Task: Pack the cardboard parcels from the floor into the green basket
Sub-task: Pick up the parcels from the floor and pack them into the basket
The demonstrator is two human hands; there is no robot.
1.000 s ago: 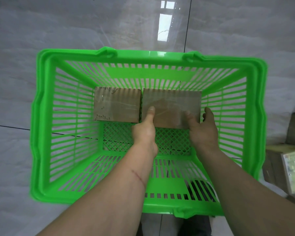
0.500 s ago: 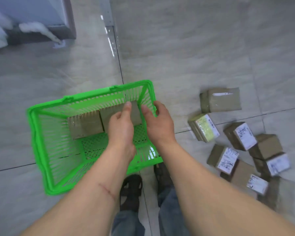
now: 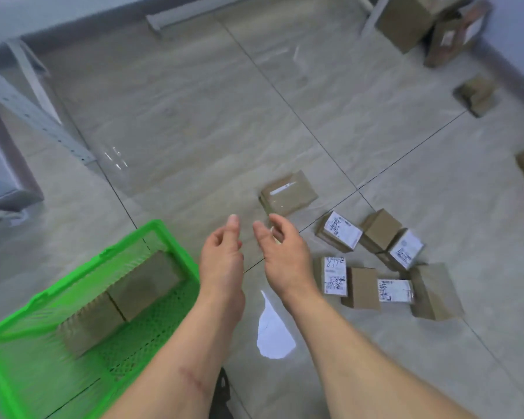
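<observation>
Grey floor tiles (image 3: 194,131); right of the green basket (image 3: 28,322) holding two brown parcels (image 3: 118,300), my left hand (image 3: 221,258) and right hand (image 3: 288,255) hover loose-fingered, empty.

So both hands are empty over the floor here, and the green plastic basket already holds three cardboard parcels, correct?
Not quite: the head view shows two brown cardboard parcels in the green plastic basket, not three. The left hand and right hand are indeed empty over the floor.
</observation>
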